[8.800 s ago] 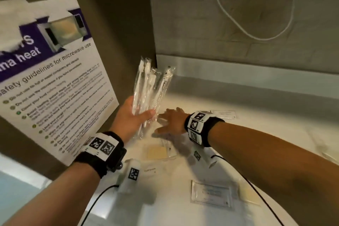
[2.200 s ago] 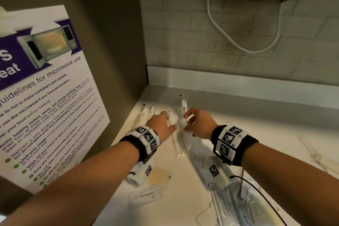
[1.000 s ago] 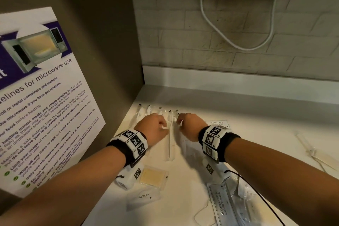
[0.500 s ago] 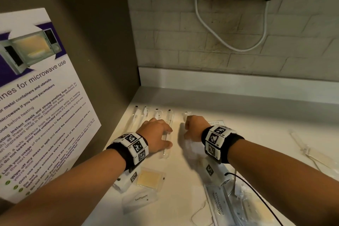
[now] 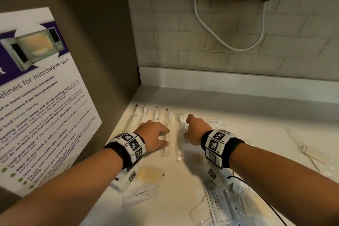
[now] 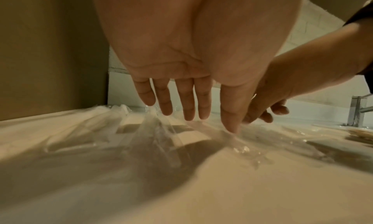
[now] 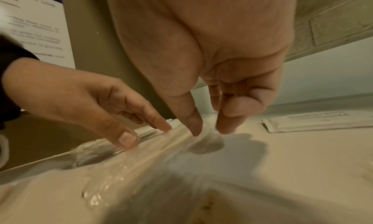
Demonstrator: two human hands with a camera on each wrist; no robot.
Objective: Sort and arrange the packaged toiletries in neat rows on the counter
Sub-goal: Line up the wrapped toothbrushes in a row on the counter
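Toothbrushes (image 5: 167,130) in clear wrappers, side by side.

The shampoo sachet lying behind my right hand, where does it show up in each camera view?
Head: shampoo sachet lies flat on the counter, centre right, just beyond the right hand.
Left wrist: not in it.
Right wrist: shampoo sachet at the right edge, mid-height.
Shared landmark: the row of wrapped toothbrushes under the fingers.
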